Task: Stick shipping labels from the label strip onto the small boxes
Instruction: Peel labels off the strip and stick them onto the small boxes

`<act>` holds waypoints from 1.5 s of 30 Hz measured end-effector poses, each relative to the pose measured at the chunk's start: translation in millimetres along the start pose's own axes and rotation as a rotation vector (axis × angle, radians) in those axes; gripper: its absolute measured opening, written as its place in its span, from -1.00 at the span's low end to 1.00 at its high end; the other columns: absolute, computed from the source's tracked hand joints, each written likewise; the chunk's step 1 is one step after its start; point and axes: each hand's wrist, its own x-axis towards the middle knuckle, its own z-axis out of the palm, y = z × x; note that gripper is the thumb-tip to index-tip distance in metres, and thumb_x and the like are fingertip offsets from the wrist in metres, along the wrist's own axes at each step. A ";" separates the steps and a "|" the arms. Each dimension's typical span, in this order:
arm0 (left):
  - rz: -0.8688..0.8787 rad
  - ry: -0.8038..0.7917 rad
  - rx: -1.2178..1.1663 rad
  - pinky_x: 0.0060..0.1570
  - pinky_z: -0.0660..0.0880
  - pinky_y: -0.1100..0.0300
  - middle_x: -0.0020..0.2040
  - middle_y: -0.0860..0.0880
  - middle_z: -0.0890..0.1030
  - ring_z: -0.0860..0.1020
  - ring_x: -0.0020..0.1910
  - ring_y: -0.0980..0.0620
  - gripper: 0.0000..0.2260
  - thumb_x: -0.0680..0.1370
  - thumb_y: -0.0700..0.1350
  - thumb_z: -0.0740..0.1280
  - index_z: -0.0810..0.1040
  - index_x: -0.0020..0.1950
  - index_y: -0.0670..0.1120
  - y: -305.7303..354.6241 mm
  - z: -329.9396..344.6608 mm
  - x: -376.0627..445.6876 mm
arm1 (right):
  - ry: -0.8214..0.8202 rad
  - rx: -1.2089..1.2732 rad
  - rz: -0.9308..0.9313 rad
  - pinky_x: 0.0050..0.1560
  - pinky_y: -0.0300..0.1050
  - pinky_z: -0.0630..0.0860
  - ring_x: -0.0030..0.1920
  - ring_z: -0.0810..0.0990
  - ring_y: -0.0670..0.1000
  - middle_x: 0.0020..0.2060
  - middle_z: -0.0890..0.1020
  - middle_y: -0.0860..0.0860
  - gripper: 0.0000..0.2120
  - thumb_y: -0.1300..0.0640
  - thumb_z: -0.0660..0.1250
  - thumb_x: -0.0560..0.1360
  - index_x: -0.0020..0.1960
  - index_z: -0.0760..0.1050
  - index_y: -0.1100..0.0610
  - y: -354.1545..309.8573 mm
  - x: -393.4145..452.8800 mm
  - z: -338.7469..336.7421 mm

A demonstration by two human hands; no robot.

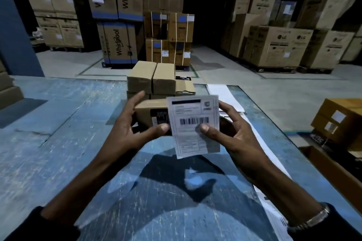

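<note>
Your left hand (129, 129) grips a small box (150, 109) held above the blue bench (58, 133): thumb on the near face by the dark printed patch, fingers (137, 100) curled over the far top edge. Your right hand (231, 129) pinches a shipping label (194, 125), thumb pressed on its front just under the barcode, the other fingers behind the sheet, tips showing past its 3 o'clock edge. The label covers the box's right part and hangs past its lower edge; can't tell if it's stuck down. At 12 o'clock of the held box sits a stack of small boxes (150, 80) on the bench. White label strip (225, 94) lies at 2 o'clock and runs along the bench's right side. Watch on your right wrist (317, 217).
</note>
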 end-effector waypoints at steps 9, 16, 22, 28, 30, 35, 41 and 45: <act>0.129 0.343 0.067 0.33 0.59 0.00 0.42 0.10 0.55 0.55 0.38 0.12 -0.14 0.35 0.33 0.59 0.36 0.56 0.11 10.8 38.5 -20.9 | 0.087 -0.173 -0.205 0.16 -0.19 0.66 0.28 0.64 -0.16 0.25 0.64 -0.22 -0.29 -0.12 0.55 0.43 0.49 0.33 -0.15 7.2 -3.8 24.6; 0.081 0.363 0.005 0.48 0.46 -0.02 0.54 0.16 0.41 0.42 0.51 0.16 -0.08 0.37 0.31 0.59 0.26 0.62 0.13 19.0 57.8 -36.2 | 0.093 -0.027 -0.174 0.12 -0.31 0.59 0.15 0.68 -0.17 0.09 0.68 -0.22 -0.49 -0.15 0.45 0.51 0.35 0.33 -0.03 -2.1 -12.0 35.9; 0.112 0.465 -0.126 0.41 0.50 -0.15 0.46 0.04 0.48 0.49 0.45 -0.08 -0.15 0.31 0.34 0.60 0.37 0.52 0.15 21.9 58.8 -39.6 | 0.163 -0.014 -0.270 0.09 -0.30 0.59 0.12 0.70 -0.10 0.07 0.69 -0.12 -0.60 -0.11 0.47 0.58 0.26 0.35 -0.02 -4.6 -24.9 56.0; -0.280 0.259 -0.298 0.32 0.56 0.00 0.27 -0.26 0.59 0.58 0.33 -0.25 -0.33 0.36 0.26 0.64 0.55 0.27 -0.12 -27.1 53.9 -24.5 | 0.277 -0.071 -0.356 -0.08 -0.31 0.63 0.00 0.73 -0.15 0.00 0.68 -0.25 -0.59 -0.12 0.51 0.52 0.19 0.36 -0.05 -4.7 -26.1 61.8; -0.232 0.145 -0.475 -0.07 0.51 0.46 -0.18 -0.31 0.50 0.55 -0.13 -0.08 -0.72 0.55 -0.06 0.28 0.51 -0.18 -0.28 -17.4 61.7 -17.4 | 0.288 -0.097 -0.370 -0.10 -0.35 0.59 -0.03 0.71 -0.19 -0.04 0.67 -0.30 -0.64 -0.10 0.48 0.54 0.17 0.37 -0.04 -4.0 -25.8 60.9; -0.144 0.341 -0.190 -0.11 0.57 0.45 0.00 0.04 0.71 0.69 -0.18 0.30 -0.91 0.58 -0.18 0.44 0.56 0.02 -0.05 49.4 77.9 -41.9 | 0.274 -0.162 -0.267 0.03 -0.01 0.62 0.01 0.67 -0.07 -0.03 0.66 -0.20 -0.84 -0.25 0.23 0.60 0.14 0.38 -0.26 -0.4 -22.1 58.3; 0.061 0.526 -0.221 0.10 0.68 0.09 0.19 0.09 0.62 0.68 0.16 0.08 -0.51 0.54 0.05 0.44 0.38 0.42 0.02 23.6 72.3 -40.6 | 0.240 -0.044 -0.216 -0.03 -0.35 0.53 -0.04 0.66 -0.15 -0.05 0.68 -0.15 -0.65 -0.10 -0.03 0.77 0.15 0.49 0.00 -1.1 -16.8 50.9; 0.022 0.558 -0.248 -0.02 0.65 0.21 0.17 0.13 0.64 0.68 0.10 0.14 -0.62 0.63 0.09 0.30 0.41 0.41 0.02 16.0 71.7 -38.1 | 0.221 0.017 -0.143 0.03 -0.32 0.56 0.02 0.71 -0.12 0.00 0.76 -0.12 -0.50 -0.22 -0.08 0.74 0.14 0.61 -0.08 0.6 -15.8 50.6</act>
